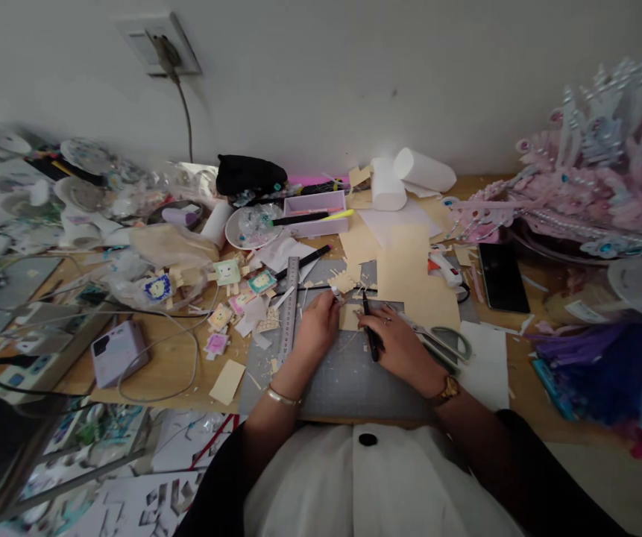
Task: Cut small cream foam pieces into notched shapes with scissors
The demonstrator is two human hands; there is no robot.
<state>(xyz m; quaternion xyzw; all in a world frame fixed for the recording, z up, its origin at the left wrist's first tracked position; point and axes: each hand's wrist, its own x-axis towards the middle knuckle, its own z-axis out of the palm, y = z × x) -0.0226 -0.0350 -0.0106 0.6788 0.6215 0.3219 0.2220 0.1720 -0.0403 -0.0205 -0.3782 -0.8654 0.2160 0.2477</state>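
Note:
My left hand (pixel 321 321) is closed at the fingertips above the grey cutting mat (pixel 348 391). What it pinches is too small to make out; a small white tip shows at its fingers. My right hand (pixel 393 339) grips a slim black pen-like tool (pixel 373 349), its narrow end pointing away from me. Just beyond both hands lie cream paper cut-outs (pixel 346 281). A steel ruler (pixel 288 313) rests left of my left hand. Scissors (pixel 449 344) with grey-green handles lie beside my right hand, partly hidden by it.
Small coloured face cards (pixel 227 271) and paper scraps lie at left, near a lilac power bank (pixel 119 353) and loose cables. Behind the mat are a lilac tray (pixel 315 204) and cream sheets (pixel 404 261). At right are a phone (pixel 503 277) and pink beaded crowns (pixel 589 179).

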